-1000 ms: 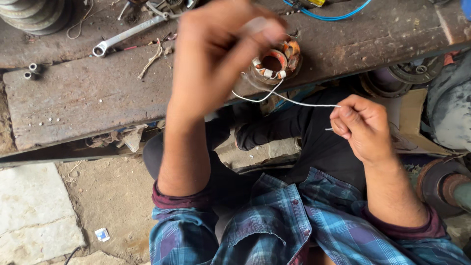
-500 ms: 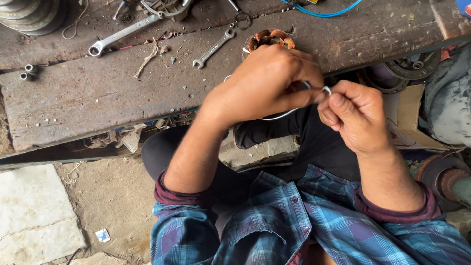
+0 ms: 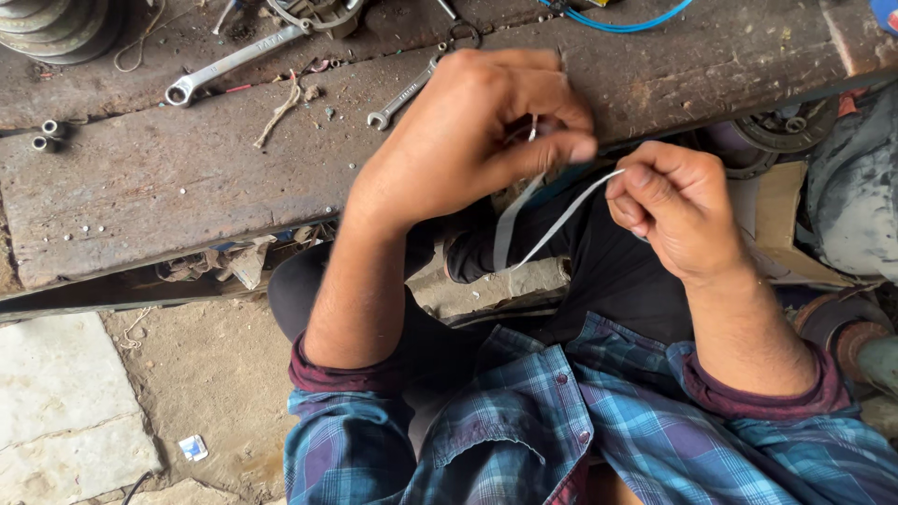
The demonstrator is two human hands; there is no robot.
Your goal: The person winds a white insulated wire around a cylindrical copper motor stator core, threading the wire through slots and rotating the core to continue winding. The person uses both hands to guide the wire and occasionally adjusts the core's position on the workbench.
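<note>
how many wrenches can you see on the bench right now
2. A long wrench lies at the bench's upper left; a smaller wrench lies just beyond the left hand. Others may be hidden.

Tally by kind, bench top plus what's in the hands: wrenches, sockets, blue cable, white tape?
Wrenches: 2, a long one and a short one
Small metal sockets: 2
Blue cable: 1
White tape strip: 1, pinched between left hand and right hand
Total: 6
</note>
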